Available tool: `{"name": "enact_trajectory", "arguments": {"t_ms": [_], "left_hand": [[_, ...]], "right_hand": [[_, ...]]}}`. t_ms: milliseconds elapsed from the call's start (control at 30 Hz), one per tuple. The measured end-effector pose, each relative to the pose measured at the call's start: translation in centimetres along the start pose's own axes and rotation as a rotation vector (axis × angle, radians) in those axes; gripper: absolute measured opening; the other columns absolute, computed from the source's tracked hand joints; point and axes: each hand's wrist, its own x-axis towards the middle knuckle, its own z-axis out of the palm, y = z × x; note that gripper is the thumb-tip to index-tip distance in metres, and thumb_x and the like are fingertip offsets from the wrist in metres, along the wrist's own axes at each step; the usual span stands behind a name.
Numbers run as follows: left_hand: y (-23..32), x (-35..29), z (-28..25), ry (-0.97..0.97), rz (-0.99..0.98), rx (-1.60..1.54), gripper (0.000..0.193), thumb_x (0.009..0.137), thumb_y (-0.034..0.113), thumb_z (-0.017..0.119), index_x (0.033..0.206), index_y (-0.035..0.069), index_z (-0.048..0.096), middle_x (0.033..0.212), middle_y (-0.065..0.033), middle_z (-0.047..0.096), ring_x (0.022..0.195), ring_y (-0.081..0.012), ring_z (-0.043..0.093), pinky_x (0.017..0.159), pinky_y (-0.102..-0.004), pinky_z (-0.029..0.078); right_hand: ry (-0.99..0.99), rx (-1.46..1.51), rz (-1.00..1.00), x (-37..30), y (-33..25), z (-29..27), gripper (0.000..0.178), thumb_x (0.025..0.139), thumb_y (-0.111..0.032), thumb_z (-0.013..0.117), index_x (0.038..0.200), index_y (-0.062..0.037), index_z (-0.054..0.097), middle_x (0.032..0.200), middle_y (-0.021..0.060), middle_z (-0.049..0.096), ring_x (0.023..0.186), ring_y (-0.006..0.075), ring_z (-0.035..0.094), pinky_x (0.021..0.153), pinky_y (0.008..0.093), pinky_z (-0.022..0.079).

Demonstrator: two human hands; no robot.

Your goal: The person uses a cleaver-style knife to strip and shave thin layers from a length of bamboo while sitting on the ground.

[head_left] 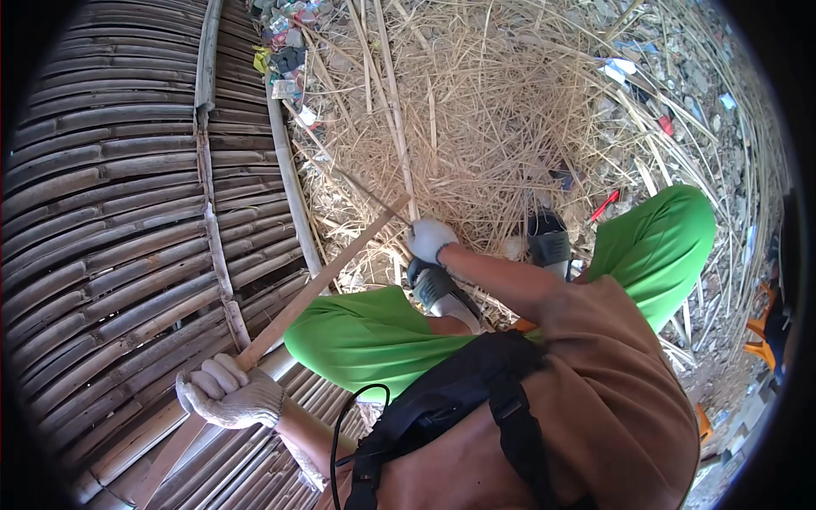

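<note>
The left hand (229, 393) clasps a strip (328, 276) slanting past the left knee (327, 336); the right hand (432, 240) grips what looks like a blade (365, 191) at its far end. A loosened left-hand hold could let the strip twist and the blade skid.

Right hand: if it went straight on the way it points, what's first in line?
Probably the strip, near its upper end, just up-left of the right hand. Depth is unclear from this one view, so it might pass above or below.
</note>
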Motion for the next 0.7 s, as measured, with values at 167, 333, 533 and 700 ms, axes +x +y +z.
{"name": "enact_trajectory", "arguments": {"t_ms": [167,333,533,700], "left_hand": [[0.3,-0.5,1.7,0.071,-0.049,0.013,0.010,0.100,0.009,0.056,0.097,0.001,0.061,0.055,0.0069,0.024,0.040,-0.0059,0.018,0.037,-0.0263,0.015],[-0.3,-0.3,0.7,0.005,0.005,0.027,0.010,0.101,0.013,0.060,0.103,0.004,0.062,0.058,0.0058,0.028,0.040,-0.0069,0.023,0.037,-0.0266,0.016],[-0.3,-0.2,1.0,-0.102,-0.068,-0.120,0.007,0.100,0.009,0.056,0.097,0.004,0.058,0.057,0.0056,0.024,0.041,-0.0069,0.020,0.036,-0.0273,0.015],[-0.1,-0.5,1.3,-0.023,-0.043,-0.068,0.008,0.099,0.008,0.057,0.092,0.006,0.058,0.056,0.0064,0.024,0.041,-0.0067,0.020,0.038,-0.0274,0.016]], "right_hand": [[0.020,0.003,0.034,0.3,0.9,0.4,0.040,0.096,-0.039,0.061,0.116,-0.0076,0.077,0.115,0.0226,0.076,0.107,0.0398,0.074,0.094,0.0520,0.060],[0.048,0.058,0.007,-1.4,0.4,0.5,0.040,0.098,-0.039,0.060,0.113,-0.0071,0.078,0.111,0.0221,0.077,0.105,0.0397,0.075,0.093,0.0520,0.060],[0.029,-0.007,0.082,0.7,0.4,-0.3,0.038,0.098,-0.036,0.060,0.115,-0.0084,0.079,0.114,0.0211,0.078,0.105,0.0393,0.076,0.090,0.0514,0.061],[0.045,-0.029,-0.034,-1.4,0.1,-0.3,0.038,0.096,-0.035,0.062,0.116,-0.0088,0.079,0.114,0.0205,0.078,0.106,0.0398,0.075,0.092,0.0507,0.061]]}}
